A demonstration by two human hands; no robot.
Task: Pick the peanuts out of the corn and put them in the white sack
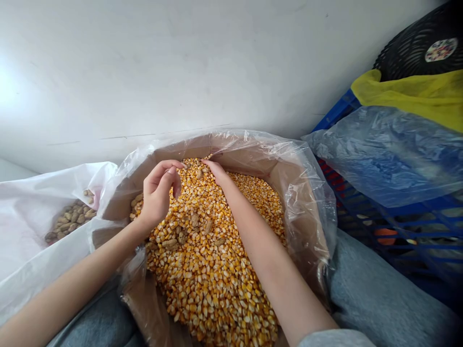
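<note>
Yellow and orange corn kernels (217, 270) fill a brown box (249, 156) lined with clear plastic. Several unshelled peanuts (170, 244) lie on the corn, mostly left of the middle. Over the left part of the box is my left hand (159, 190), its fingers curled and thumb close to the index finger; whatever they hold is too small to make out. My right hand (217, 172) reaches to the far side of the corn and touches the kernels there. Its fingers are mostly hidden, and a few kernels show just above them.
At the left, a white plastic bag (21, 207) holds more peanuts (72, 219). A blue crate (427, 250) stands at the right, with clear plastic (390, 154), yellow mesh (415, 94) and a black basket-like object (408, 53) over it. Behind rises a white wall (202, 62).
</note>
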